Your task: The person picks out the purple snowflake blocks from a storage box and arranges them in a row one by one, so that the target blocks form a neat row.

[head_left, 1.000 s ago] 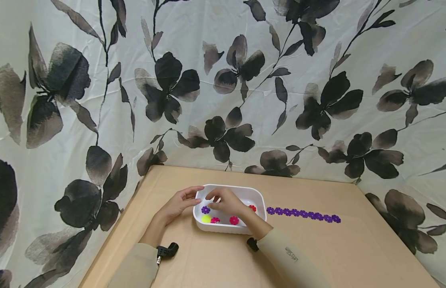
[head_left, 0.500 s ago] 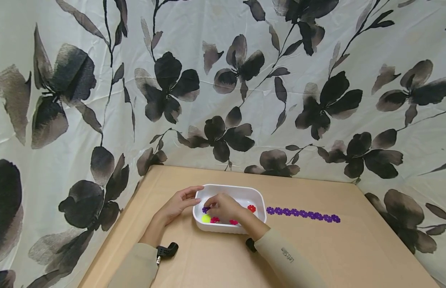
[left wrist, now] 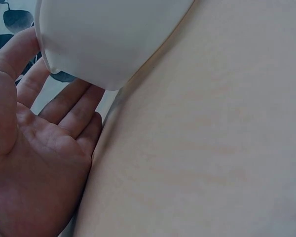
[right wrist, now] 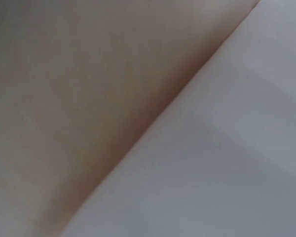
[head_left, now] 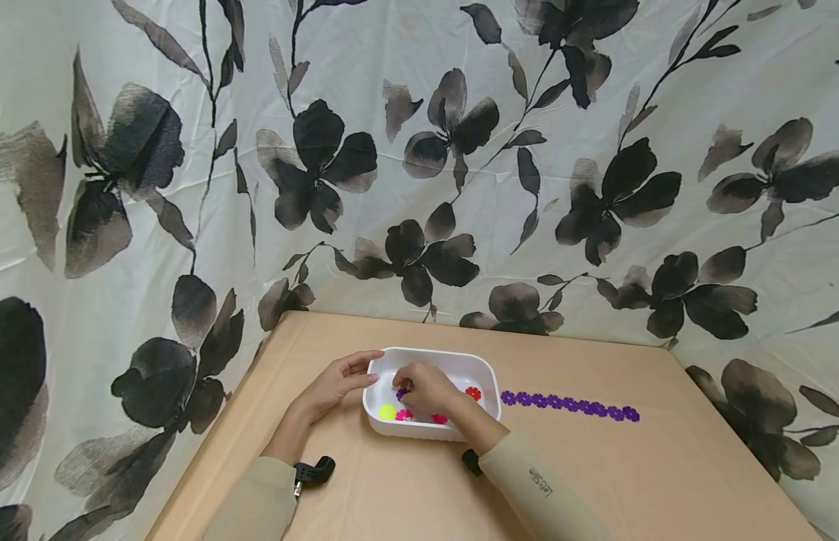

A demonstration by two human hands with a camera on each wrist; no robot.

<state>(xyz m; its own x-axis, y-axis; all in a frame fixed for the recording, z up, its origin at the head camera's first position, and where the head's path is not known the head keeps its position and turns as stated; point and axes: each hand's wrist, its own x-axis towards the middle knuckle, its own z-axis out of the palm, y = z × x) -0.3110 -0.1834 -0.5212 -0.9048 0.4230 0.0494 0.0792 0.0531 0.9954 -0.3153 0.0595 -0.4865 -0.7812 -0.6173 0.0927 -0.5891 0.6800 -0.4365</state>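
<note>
A white plastic tray (head_left: pixel 474 430) stands on the table, with small flower-shaped plastic pieces inside. My left hand (head_left: pixel 331 387) holds its left end, thumb over the rim; the left wrist view shows the fingers (left wrist: pixel 76 106) around the outer wall. Inside the tray, my right hand (head_left: pixel 426 389) pinches a purple flower-shaped piece (head_left: pixel 401 393), partly covered by the fingertips. Near it lie a yellow piece (head_left: pixel 387 412), a pink piece (head_left: pixel 404 415), another pink piece (head_left: pixel 439 418) partly under the wrist, and a red piece (head_left: pixel 473 393). The right wrist view is blurred, without the hand.
To the right of the tray, several purple flower pieces form a long row (head_left: pixel 570 403) on the light wooden table (head_left: pixel 595 481). A white cloth (head_left: pixel 419 188) with dark printed flowers hangs behind the table.
My right hand has lowered into the tray and taken hold of the purple piece, which has shifted slightly right. The left hand stays at the tray's left end.
</note>
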